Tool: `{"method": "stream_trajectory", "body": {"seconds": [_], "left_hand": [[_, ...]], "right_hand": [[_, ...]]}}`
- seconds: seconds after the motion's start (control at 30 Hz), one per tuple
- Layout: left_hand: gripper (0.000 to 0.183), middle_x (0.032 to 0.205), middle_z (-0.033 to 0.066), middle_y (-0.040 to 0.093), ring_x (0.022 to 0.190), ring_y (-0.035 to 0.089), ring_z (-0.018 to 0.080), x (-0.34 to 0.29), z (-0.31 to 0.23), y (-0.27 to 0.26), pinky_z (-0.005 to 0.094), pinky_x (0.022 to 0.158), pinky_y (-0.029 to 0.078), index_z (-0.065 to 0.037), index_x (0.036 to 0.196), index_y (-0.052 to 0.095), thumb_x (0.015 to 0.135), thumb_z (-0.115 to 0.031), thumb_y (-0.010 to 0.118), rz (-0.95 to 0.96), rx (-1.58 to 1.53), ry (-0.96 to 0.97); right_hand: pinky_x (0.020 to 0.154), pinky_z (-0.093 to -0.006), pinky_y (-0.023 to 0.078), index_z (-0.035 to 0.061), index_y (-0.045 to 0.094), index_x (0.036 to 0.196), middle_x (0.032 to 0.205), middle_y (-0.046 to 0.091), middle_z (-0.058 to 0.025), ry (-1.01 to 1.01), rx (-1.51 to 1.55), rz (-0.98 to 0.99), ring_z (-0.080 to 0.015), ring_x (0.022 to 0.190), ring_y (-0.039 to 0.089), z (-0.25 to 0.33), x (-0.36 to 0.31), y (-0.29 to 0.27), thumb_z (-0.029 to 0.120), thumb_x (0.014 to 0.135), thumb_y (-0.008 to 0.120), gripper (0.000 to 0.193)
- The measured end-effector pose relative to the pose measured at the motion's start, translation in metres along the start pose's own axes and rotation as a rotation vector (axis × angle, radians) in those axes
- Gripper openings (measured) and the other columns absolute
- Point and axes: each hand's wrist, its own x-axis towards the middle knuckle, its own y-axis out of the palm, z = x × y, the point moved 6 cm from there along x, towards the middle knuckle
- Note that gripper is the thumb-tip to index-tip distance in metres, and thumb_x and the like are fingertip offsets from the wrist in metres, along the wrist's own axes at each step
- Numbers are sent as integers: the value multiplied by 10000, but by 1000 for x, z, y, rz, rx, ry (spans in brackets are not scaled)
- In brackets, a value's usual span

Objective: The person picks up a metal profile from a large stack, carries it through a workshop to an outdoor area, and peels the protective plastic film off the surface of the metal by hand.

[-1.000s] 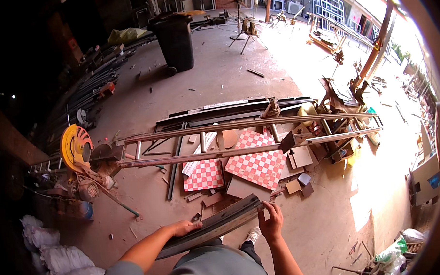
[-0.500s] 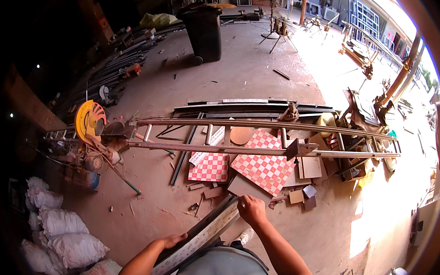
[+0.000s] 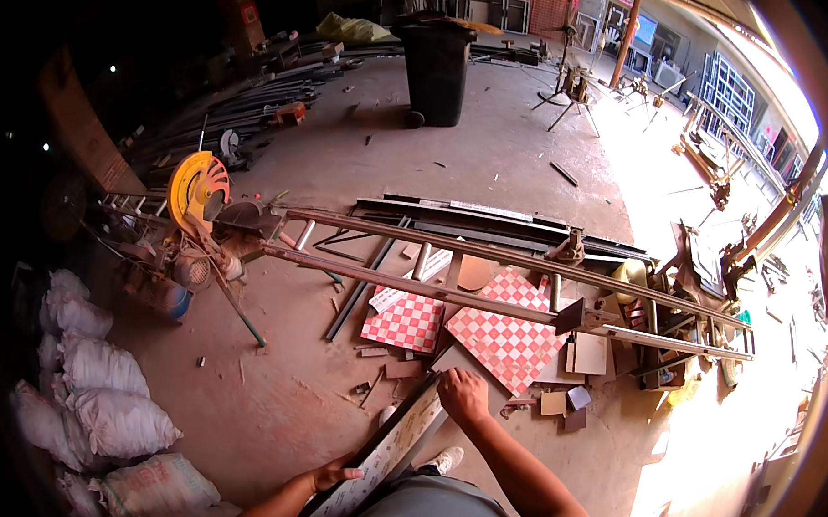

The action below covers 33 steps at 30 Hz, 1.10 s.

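A long, straight profile bar point(image 3: 404, 435) with a pale printed film on its face and a dark edge slants across the front of my body. My right hand point(image 3: 462, 393) is closed over its far end. Lower down, my left hand point(image 3: 335, 474) grips the bar's left side, thumb lying over the pale face. The near end runs out of view at the lower edge. Beyond the bar's far end lie red-and-white checkered boards point(image 3: 508, 328) on the floor, below a long metal rail stand point(image 3: 424, 285).
At the stand's left end is a cut-off saw point(image 3: 198, 195) with a yellow guard. White sacks point(image 3: 119, 419) are piled at the left. A black wheeled bin point(image 3: 433, 71) stands further back. Small offcuts point(image 3: 565, 402) litter the floor beside the checkered boards. Dark profiles point(image 3: 504, 221) lie behind the rail.
The view has turned, so the stand now slopes down to the right and the bin sits further right. Both hands keep hold of the bar, which tilts more steeply in the picture.
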Motion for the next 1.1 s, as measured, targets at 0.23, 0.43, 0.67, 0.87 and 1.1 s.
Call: {"method": "stream_trajectory", "body": {"seconds": [0.23,0.43,0.67,0.87,1.1], "left_hand": [[912,1398,188,526,1253,531,294,-11,-36,7,449,1074,419,3,1511,361,823,-499,687,35,-272,-36],[1021,1446,175,491,1300,499,296,-31,-76,29,450,1084,415,-25,1553,304,773,-545,710,152,-450,-147],[1080,1490,179,453,1332,475,295,-24,-88,36,442,1112,384,-27,1571,273,739,-547,724,226,-442,-148],[1092,1504,181,444,1346,470,293,-9,-95,42,435,1119,377,-24,1574,268,729,-542,727,252,-436,-179],[1103,1509,186,442,1353,466,298,6,-97,51,434,1123,374,-17,1571,269,719,-547,726,266,-430,-198]], "right_hand": [[871,-420,477,47,645,942,1070,630,-83,-176,70,-188,-281,969,587,31,15,-48,123,744,684,216],[802,-420,483,29,613,913,1011,634,-112,-180,209,-238,-315,913,598,35,9,-87,82,728,693,209],[822,-418,475,27,581,935,1029,625,-111,-108,237,-206,-306,906,598,34,-5,-105,42,739,671,216],[778,-419,486,34,557,891,982,636,-114,34,331,-258,-323,842,598,29,-27,-106,-20,742,638,178],[788,-424,495,23,560,897,970,620,-126,192,376,-308,-342,865,594,14,-44,-112,-24,739,641,184]]}}
